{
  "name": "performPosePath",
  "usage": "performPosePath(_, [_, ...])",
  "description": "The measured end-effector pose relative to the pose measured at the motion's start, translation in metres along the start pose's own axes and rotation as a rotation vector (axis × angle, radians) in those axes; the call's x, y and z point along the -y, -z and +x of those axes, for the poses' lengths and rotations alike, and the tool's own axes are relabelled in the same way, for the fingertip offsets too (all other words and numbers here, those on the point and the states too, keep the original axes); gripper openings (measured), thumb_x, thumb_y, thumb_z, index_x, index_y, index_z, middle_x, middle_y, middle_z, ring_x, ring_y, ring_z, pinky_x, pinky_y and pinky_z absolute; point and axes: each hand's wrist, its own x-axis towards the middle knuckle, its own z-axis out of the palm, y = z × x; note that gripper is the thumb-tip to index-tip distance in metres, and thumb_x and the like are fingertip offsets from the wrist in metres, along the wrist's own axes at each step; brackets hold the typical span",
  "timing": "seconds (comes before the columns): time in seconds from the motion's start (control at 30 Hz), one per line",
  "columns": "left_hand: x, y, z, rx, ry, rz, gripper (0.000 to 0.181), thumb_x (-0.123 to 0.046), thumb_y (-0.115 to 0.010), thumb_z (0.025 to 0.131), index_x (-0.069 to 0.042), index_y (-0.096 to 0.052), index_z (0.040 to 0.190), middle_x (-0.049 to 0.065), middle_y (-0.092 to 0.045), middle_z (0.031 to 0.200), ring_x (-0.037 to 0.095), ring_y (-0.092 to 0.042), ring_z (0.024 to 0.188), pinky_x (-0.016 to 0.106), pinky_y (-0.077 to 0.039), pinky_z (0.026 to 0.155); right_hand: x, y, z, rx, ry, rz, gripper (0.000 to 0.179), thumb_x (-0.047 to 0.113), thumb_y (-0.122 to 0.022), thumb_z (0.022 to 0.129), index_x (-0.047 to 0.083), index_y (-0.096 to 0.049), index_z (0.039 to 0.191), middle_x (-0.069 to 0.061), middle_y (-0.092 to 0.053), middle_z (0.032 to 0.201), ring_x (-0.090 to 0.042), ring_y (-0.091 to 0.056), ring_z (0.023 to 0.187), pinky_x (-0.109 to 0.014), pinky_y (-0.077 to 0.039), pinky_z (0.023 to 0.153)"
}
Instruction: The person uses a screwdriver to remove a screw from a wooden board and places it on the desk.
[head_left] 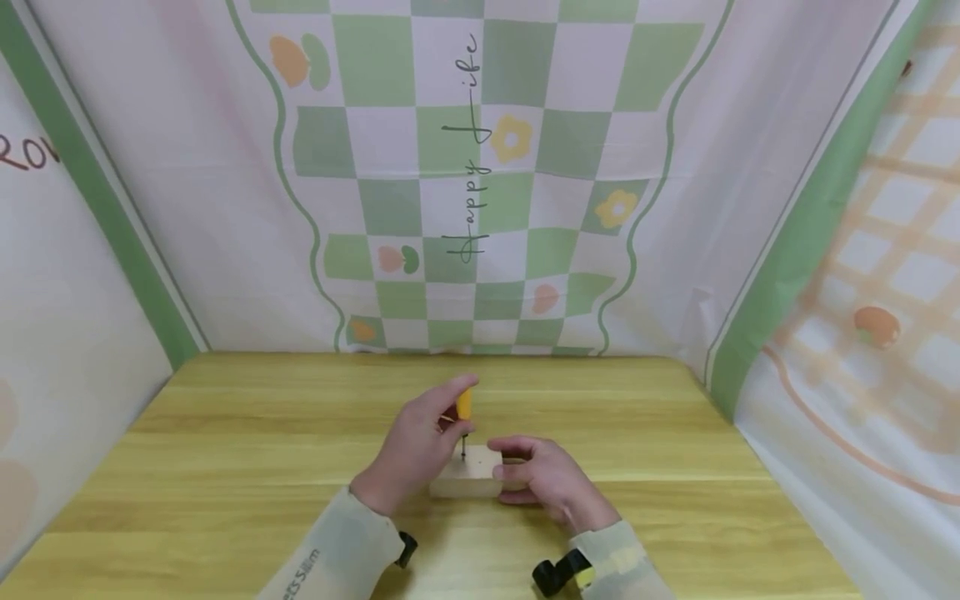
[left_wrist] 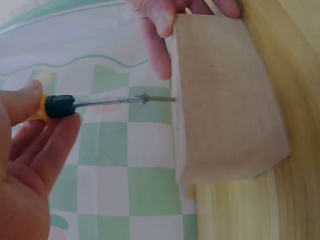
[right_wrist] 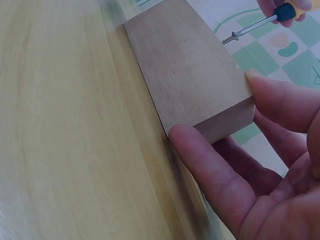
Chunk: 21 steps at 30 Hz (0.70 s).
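Screw (left_wrist: 161, 99) stood upright on wooden block (left_wrist: 227, 100)

Tip is met by the block's top face, head by a yellow-handled screwdriver (left_wrist: 61, 106). Handle is pinched by thumb and bent fingers, left hand (head_left: 411, 446). Block is rested on the table (head_left: 225, 467), gripped at its right end by the right hand (head_left: 553, 477), thumb and fingers parted around it. Table is backed by checked cloth (head_left: 510, 200).

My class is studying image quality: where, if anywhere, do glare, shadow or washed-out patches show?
Right wrist: pale glare on the tabletop at lower left, darker shadow beside the wooden block; left wrist: patterned cloth paling toward top left; head: soft light, no hard-edged shadows.
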Motion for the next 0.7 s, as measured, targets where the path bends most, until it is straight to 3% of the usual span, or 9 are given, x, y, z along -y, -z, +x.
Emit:
performPosePath(0.1, [0.0014,0.0014,0.0002,0.040,0.043,-0.097,0.062,0.006,-0.069,0.091,-0.019,-0.052,0.145,0.002,-0.064,0.118,0.017,-0.065,0.102,0.025,-0.055,0.084,0.0002,0.0002,0.0001,-0.005,-0.001,-0.006,0.049,0.006,-0.075,0.089,0.000,-0.059,0.135,-0.017,-0.052,0.136,-0.030,-0.065,0.100,-0.047,-0.057,0.082])
performPosePath(0.23, [0.0042,0.0023,0.0006,0.064,0.044,-0.153,0.062,0.010,-0.065,0.092,-0.020,-0.053,0.144,0.003,-0.067,0.115,0.014,-0.066,0.102,0.026,-0.055,0.084,-0.0001,0.0001,0.0006,-0.007,-0.002,-0.015,0.049,0.006,-0.075,0.089,0.001,-0.060,0.135,-0.017,-0.053,0.136,-0.031,-0.064,0.102,-0.047,-0.058,0.081])
performPosePath(0.33, [0.0045,0.0016,0.0007,0.033,0.005,-0.104,0.059,0.008,-0.069,0.089,-0.016,-0.056,0.141,0.003,-0.068,0.102,0.013,-0.067,0.092,0.027,-0.056,0.078,0.0002,0.0000,0.0004,-0.006,-0.004,-0.014,0.049,0.006,-0.075,0.089,0.000,-0.060,0.135,-0.017,-0.053,0.137,-0.031,-0.064,0.103,-0.047,-0.058,0.081])
performPosePath(0.53, [0.0053,-0.0026,-0.0013,-0.057,-0.039,0.050,0.060,0.002,-0.077,0.085,-0.012,-0.056,0.140,0.000,-0.060,0.097,0.011,-0.061,0.083,0.027,-0.056,0.071,0.0010,-0.0004,0.0001,-0.006,-0.003,-0.021,0.049,0.006,-0.074,0.089,-0.001,-0.059,0.135,-0.016,-0.053,0.136,-0.031,-0.064,0.102,-0.047,-0.058,0.080])
performPosePath(0.7, [0.0058,-0.0047,-0.0009,-0.048,-0.057,0.095,0.057,-0.002,-0.076,0.087,-0.011,-0.055,0.139,-0.001,-0.052,0.092,0.011,-0.056,0.079,0.026,-0.054,0.067,0.0016,-0.0006,-0.0006,-0.007,0.001,-0.022,0.050,0.006,-0.074,0.089,-0.001,-0.058,0.136,-0.016,-0.054,0.136,-0.031,-0.065,0.101,-0.047,-0.058,0.080])
